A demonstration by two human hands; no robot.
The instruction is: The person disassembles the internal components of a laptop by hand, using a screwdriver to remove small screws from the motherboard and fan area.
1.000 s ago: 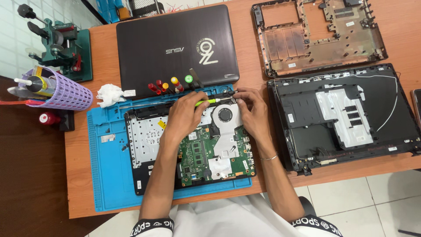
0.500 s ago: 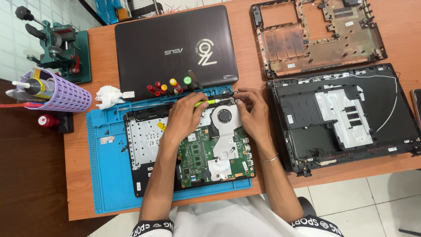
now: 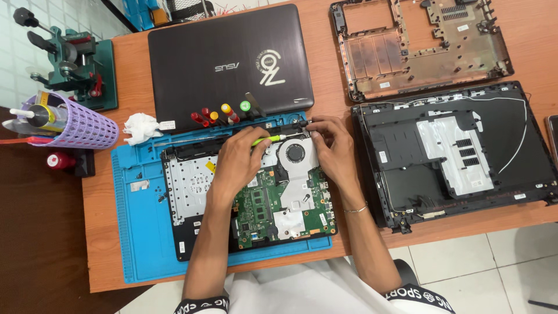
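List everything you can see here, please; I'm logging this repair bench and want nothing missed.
opened laptop: 1, green board and silver fan exposed, on the mat
mat: 1, blue, on the table's left half
closed laptop: 1, dark brown, behind the mat
screwdrivers: several, red, yellow and green caps, at the closed laptop's front edge
bottom shell: 1, brown inside, top right
black case half: 1, silver patch, right
basket: 1, lilac, holding tools, far left
vise: 1, green, top left
tissue: 1, white, beside the basket
table: 1, orange-brown
left hand: holds a green-handled screwdriver
right hand: fingers at the opened laptop's rear edge
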